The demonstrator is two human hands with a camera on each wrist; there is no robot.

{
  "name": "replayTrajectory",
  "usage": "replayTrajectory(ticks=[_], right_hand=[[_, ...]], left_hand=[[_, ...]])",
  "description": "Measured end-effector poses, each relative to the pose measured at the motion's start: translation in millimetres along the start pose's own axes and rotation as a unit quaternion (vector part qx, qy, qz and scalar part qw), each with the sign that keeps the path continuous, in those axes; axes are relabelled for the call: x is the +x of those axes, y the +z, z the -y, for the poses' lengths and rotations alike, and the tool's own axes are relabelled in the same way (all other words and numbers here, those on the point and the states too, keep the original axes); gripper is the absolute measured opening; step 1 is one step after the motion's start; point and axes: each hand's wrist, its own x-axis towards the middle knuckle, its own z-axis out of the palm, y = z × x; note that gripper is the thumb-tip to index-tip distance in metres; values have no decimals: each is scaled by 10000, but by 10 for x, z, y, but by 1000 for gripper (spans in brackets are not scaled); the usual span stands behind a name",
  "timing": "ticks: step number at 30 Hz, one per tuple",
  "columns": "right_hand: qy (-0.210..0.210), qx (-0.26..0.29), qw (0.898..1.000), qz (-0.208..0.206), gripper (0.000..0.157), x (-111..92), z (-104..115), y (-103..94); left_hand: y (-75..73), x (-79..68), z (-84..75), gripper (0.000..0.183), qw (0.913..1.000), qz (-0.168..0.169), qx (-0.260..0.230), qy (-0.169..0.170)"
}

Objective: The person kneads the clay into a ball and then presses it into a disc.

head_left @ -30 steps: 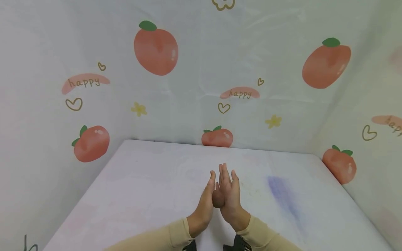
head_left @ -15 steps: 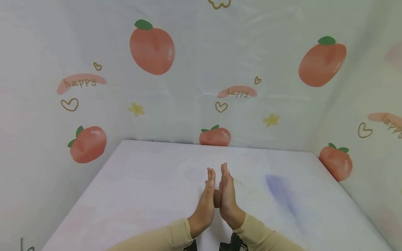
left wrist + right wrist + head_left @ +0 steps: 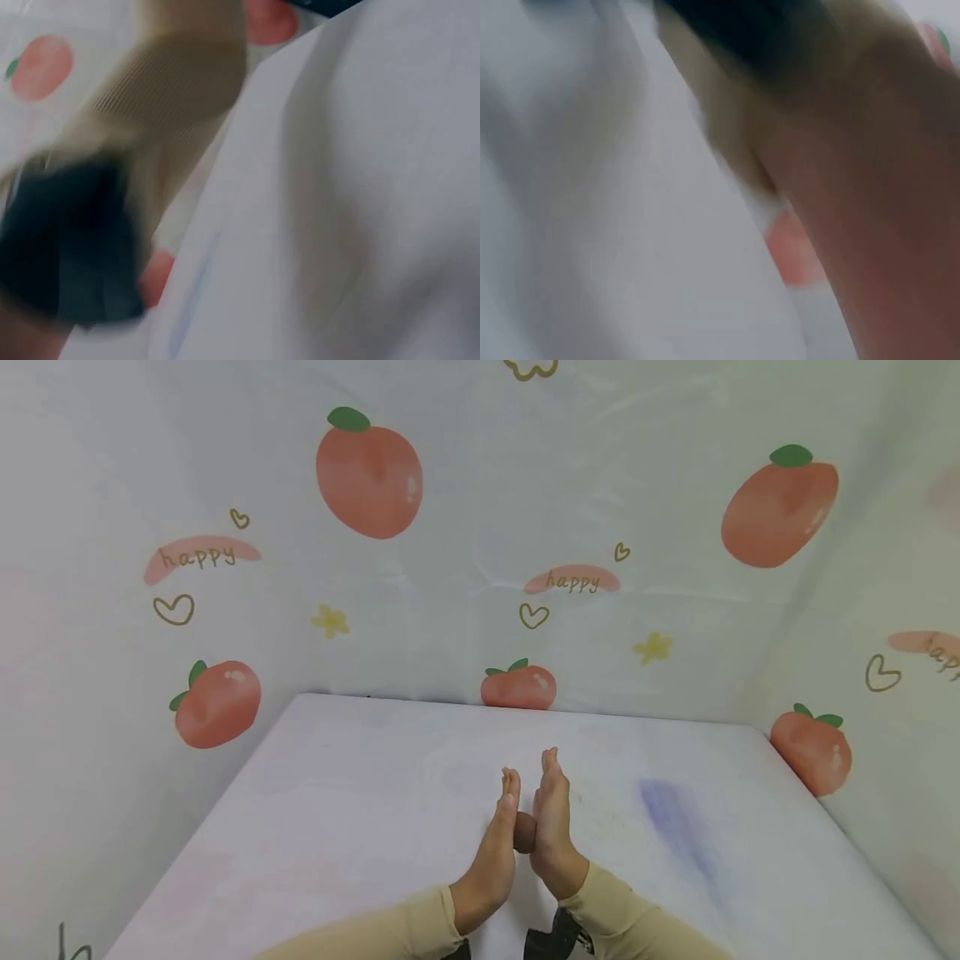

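A small brown ball (image 3: 525,832), smooth and clay-like, is held between the two palms above the table in the head view. My left hand (image 3: 491,860) lies flat against its left side, fingers straight and pointing up and away. Against the other side presses the palm of my right hand (image 3: 553,827), its fingers also straight. Part of the ball's left edge is hidden behind the left hand. Both wrist views are blurred; neither shows the ball. A beige sleeve (image 3: 180,75) with a dark wrist device (image 3: 75,247) fills the left of the left wrist view.
Under the hands spreads a white table (image 3: 360,793) with a blue-purple smudge (image 3: 678,827) on its right side. A pale curtain (image 3: 480,527) printed with red fruit and "happy" lettering stands behind and at both sides.
The hands rub back and forth against each other with the ball between the palms. The right hand has shifted slightly right since half a second ago, showing more of the ball.
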Motion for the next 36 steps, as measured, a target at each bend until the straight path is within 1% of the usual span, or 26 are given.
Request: replayTrajectory(ticks=[3, 7, 9, 12, 14, 16, 17, 19, 21, 24, 26, 27, 29, 31, 32, 34, 36], right_hand=[[124, -165, 9995, 252, 66, -163, -11, 60], [48, -123, 9966, 818, 63, -384, 42, 79], [1, -97, 9922, 1246, 62, -479, 91, 68], [-114, -62, 9817, 1900, 59, -593, 155, 43], [-193, -37, 9762, 2159, 58, -624, 179, 26], [-180, 6, 9769, 2128, 58, -602, 187, 15], [-168, 11, 9787, 2046, 58, -570, 184, 6], [-80, 106, 9844, 1752, 57, -469, 169, -14], [7, 212, 9897, 1418, 58, -329, 150, -52], [88, 471, 9935, 1037, 60, -101, 135, -136], [156, 540, 9942, 913, 62, 24, 117, -198], [233, 565, 9943, 876, 63, 64, 105, -221], [453, 441, 9941, 881, 66, 89, 66, -254], [692, 288, 9924, 973, 68, 51, 19, -257], [781, 176, 9909, 1085, 68, 14, -4, -246], [823, -44, 9876, 1336, 67, -80, -38, -211], [649, -151, 9864, 1500, 64, -168, -47, -165]], left_hand=[[-59, 106, 15, 62, 9995, -231, -140, -175], [-163, 209, 23, 63, 9984, -364, -307, -304], [-222, 272, 31, 65, 9965, -534, -488, -415], [-298, 352, 43, 65, 9906, -895, -781, -685], [-313, 371, 53, 65, 9872, -1038, -901, -812], [-284, 351, 47, 65, 9864, -1073, -962, -789], [-252, 326, 44, 65, 9862, -1066, -1013, -756], [-163, 250, 25, 64, 9878, -935, -1073, -634], [-62, 150, -7, 63, 9916, -607, -1045, -454], [54, 12, -70, 62, 9945, -66, -1017, -241], [91, -47, -115, 61, 9950, 190, -979, -69], [99, -63, -133, 60, 9952, 225, -950, 18], [96, -68, -167, 59, 9955, 238, -907, 121], [79, -44, -181, 59, 9965, 151, -807, 146], [67, -19, -179, 59, 9969, 64, -777, 101], [36, 44, -159, 60, 9968, -183, -781, -73], [-3, 115, -117, 61, 9953, -486, -782, -284]])
